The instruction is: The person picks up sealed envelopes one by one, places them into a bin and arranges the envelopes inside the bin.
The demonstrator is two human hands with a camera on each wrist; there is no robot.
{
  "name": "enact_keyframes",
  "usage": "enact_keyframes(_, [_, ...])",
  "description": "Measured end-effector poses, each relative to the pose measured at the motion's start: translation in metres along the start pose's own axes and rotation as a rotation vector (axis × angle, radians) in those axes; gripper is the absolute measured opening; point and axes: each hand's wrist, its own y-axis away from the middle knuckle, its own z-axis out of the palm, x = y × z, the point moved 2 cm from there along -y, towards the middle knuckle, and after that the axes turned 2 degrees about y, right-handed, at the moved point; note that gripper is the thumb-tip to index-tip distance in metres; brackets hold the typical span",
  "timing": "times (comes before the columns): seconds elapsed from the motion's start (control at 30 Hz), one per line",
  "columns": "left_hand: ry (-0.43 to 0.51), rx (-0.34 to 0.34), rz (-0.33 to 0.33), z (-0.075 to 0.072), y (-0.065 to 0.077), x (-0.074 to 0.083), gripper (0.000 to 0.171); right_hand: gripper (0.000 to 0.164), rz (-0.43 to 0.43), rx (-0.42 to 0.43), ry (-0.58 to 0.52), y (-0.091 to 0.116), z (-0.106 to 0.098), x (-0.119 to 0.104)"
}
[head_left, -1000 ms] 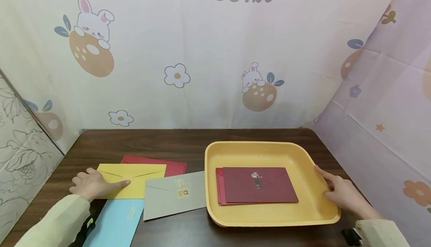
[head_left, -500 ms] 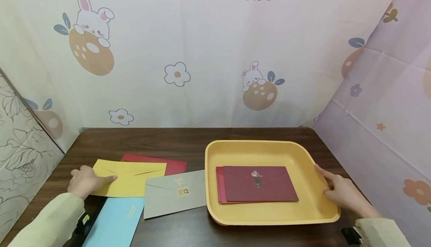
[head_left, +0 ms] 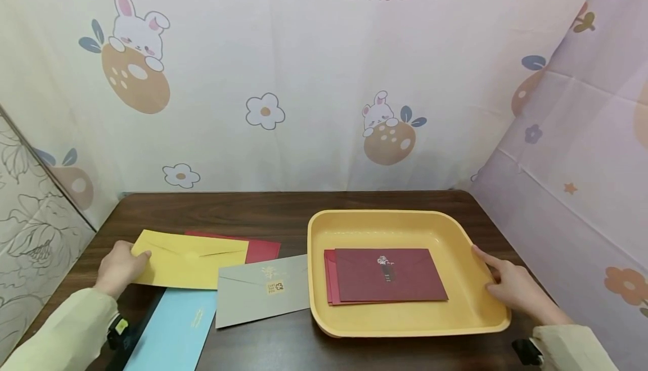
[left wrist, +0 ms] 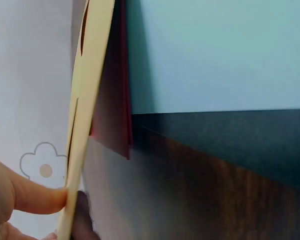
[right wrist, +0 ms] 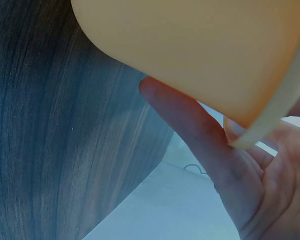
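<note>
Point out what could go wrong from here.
- The left hand pinches the rectangular yellow paper envelope at one end only, so its far end might droop or catch on neighbouring envelopes.
- The pale grey-green paper envelope reaches the left side of the rounded yellow tray, so shifting the tray could drag or crease it.
- The rectangular burgundy envelope lies loose in the tray and might slide if tipped.

We see a dark wood-grain table [head_left: 283, 211], a pale curtain [head_left: 314, 50] with printed rabbits [head_left: 138, 36] beyond its far edge, purplish cloth [head_left: 572, 152] at right, and a white panel [head_left: 35, 258] with outlined flowers at left.
</note>
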Motion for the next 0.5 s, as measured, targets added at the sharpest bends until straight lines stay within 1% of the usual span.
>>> enact_keyframes(0.13, [0.038,0.045,0.019,-0.006,-0.001,0.002,0.057,0.077,0.000,0.000,-0.001,0.000,0.001,0.000])
enact_keyframes(0.3, [0.054,0.114,0.033,-0.014,0.001,0.007,0.054,0.077,0.004,-0.002,-0.006,0.000,0.001,-0.001])
enact_keyframes(0.43, [0.077,0.164,0.016,-0.022,0.003,0.013,0.054,0.077,0.005,-0.006,-0.015,0.000,0.000,-0.001])
enact_keyframes(0.5, [0.097,0.175,0.003,-0.026,0.003,0.016,0.055,0.077,0.004,-0.006,-0.013,0.001,0.000,-0.001])
